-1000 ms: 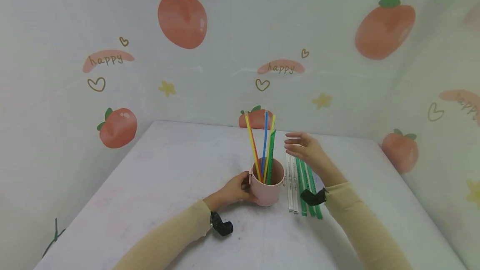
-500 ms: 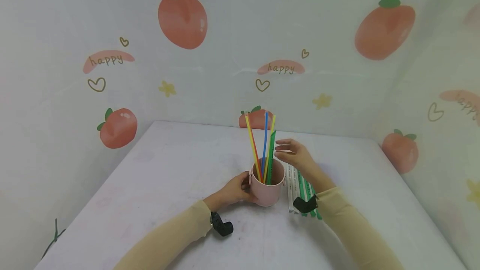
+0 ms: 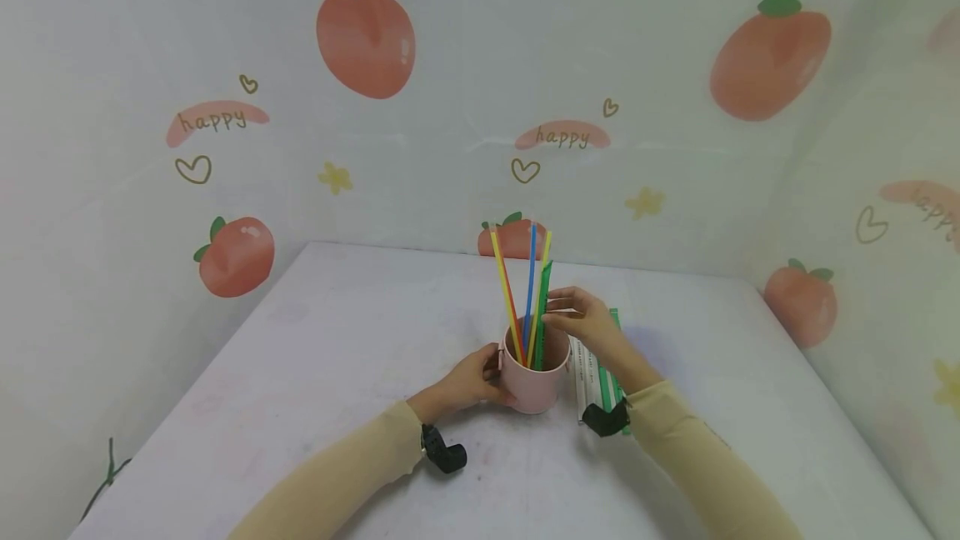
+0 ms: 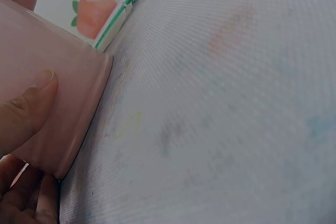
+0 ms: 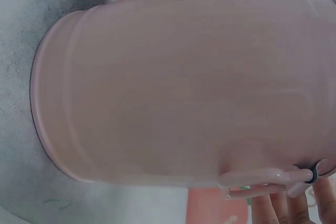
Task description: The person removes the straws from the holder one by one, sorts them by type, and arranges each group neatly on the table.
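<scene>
My left hand [image 3: 468,377] grips the side of a pink bucket-shaped holder [image 3: 531,390], which stands on the table. The thumb [image 4: 31,108] lies across its wall in the left wrist view, with the other fingers low on the far side. Inside lean thin yellow [image 3: 498,255], red and blue straws [image 3: 531,257] and a green wrapped straw [image 3: 543,307]. Over the holder's right rim is my right hand [image 3: 588,323], thumb and fingers slightly apart, fingertips right at the green straw. In the right wrist view its fingers [image 5: 296,208] show beyond the small handle [image 5: 262,179].
Just right of the holder, white wrapped sticks [image 3: 582,377] and green wrapped sticks [image 3: 615,319] lie side by side on the white table [image 3: 375,315], partly hidden by the right arm. A patterned curtain [image 3: 450,107] hangs behind the table.
My right hand has moved left and down from above the sticks on the table to the green straw in the holder. The left hand and the holder have stayed put.
</scene>
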`<control>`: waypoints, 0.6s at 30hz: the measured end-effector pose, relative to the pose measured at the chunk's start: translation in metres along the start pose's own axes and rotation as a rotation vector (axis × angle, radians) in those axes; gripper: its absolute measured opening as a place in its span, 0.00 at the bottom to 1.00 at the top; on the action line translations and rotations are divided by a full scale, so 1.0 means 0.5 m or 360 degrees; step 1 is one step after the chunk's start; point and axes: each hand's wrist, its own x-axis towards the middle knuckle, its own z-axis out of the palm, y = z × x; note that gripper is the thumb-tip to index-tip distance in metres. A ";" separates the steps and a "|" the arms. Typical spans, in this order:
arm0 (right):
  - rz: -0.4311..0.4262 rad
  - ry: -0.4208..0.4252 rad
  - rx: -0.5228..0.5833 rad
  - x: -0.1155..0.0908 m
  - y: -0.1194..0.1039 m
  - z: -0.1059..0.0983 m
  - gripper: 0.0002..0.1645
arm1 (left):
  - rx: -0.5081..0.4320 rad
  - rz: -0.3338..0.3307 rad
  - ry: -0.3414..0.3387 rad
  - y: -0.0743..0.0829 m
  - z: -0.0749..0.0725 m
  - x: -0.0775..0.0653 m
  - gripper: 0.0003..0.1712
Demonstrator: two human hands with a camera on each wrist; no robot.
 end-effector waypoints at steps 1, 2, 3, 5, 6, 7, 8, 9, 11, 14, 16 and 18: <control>0.0002 0.0004 0.0007 0.000 0.001 0.001 0.27 | 0.0001 0.0000 0.0001 -0.001 0.000 0.000 0.47; -0.0002 0.0005 0.0002 0.000 0.001 0.002 0.27 | 0.0004 0.0000 0.0003 -0.001 0.000 0.001 0.47; 0.0005 0.0009 0.0001 0.000 0.001 0.003 0.27 | 0.0007 0.0001 0.0004 -0.001 0.000 0.001 0.47; 0.0014 0.0023 -0.0005 0.000 0.001 0.004 0.27 | 0.0010 0.0003 0.0005 -0.002 0.000 0.001 0.47; 0.0013 0.0026 -0.0013 0.000 0.001 0.005 0.27 | 0.0013 0.0004 0.0006 -0.002 0.000 0.002 0.47; 0.0009 0.0024 -0.0014 0.000 0.001 0.005 0.27 | 0.0014 0.0006 0.0006 -0.002 0.000 0.002 0.46; 0.0014 0.0029 -0.0022 0.001 0.002 0.006 0.26 | 0.0012 0.0008 0.0006 -0.002 0.000 0.002 0.46; 0.0019 0.0035 -0.0018 0.001 0.002 0.006 0.26 | 0.0012 0.0008 0.0006 -0.003 0.000 0.002 0.47; 0.0023 0.0044 -0.0018 0.002 0.002 0.008 0.25 | 0.0012 0.0002 0.0008 -0.002 -0.001 0.002 0.47; 0.0020 0.0060 -0.0023 0.002 0.003 0.011 0.24 | 0.0020 -0.0012 0.0017 -0.003 -0.001 0.002 0.47; 0.0009 0.0065 -0.0027 0.002 0.003 0.012 0.23 | 0.0027 -0.0017 0.0024 -0.003 0.000 0.002 0.48; -0.0008 0.0065 -0.0034 0.003 0.004 0.013 0.23 | 0.0032 -0.0014 0.0028 -0.003 0.000 0.002 0.48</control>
